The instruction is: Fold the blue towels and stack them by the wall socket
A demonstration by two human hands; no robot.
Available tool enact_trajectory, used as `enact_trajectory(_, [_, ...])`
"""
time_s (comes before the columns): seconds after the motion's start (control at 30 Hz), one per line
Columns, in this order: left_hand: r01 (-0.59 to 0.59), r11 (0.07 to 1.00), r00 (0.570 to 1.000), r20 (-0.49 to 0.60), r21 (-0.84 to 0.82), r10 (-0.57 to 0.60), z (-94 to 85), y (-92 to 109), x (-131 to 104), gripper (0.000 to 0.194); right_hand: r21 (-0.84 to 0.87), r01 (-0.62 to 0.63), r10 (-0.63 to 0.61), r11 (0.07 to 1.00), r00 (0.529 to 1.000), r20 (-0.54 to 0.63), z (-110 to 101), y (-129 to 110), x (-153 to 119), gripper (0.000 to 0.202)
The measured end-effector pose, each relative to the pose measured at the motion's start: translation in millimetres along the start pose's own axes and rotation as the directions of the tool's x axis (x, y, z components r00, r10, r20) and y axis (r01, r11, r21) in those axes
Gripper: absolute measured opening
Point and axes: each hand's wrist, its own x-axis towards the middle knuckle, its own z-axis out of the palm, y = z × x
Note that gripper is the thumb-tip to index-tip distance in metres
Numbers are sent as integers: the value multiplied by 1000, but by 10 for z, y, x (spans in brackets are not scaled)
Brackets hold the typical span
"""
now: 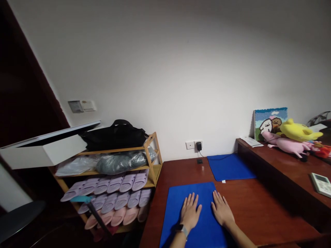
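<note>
A blue cloth (178, 206) lies spread on the reddish-brown wooden table (261, 206) in front of me. My left hand (190, 214) rests palm down on it, fingers stretched out and thumb apart, with a watch (182, 229) on the wrist. Over the cloth's right edge lies my right hand (222, 210), also flat with its fingers extended. Neither hand holds anything. Farther back, a second blue cloth (230, 167) with a small white tag lies flat near the wall.
Left of the table stands a wooden rack (152, 165) with purple and pink slippers (124, 201) and a black bag (116, 136) on top. A black plug (199, 146) sits in the wall socket. The raised ledge at right bears plush toys (287, 144) and a remote control (321, 184).
</note>
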Motion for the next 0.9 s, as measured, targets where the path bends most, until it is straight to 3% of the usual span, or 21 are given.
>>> enact_trajectory(0.2, [269,952,962,-81,144,-260,-350,-1189,-448,69,18,4,-4,1000,1000,-19,32,20,17,72])
enact_trajectory(0.3, [283,944,959,-76,171,-274,-408,-1503,-597,68,15,-1,2,1000,1000,-15,59,29,22,72])
enact_trajectory(0.67, [267,957,957,-148,111,-250,-402,-1464,-636,60,-67,-17,20,998,999,41,10,-12,13,73])
enact_trajectory(0.9, [264,962,954,-167,78,-248,-401,-1482,-638,59,-51,-16,17,999,1000,14,101,25,-375,75])
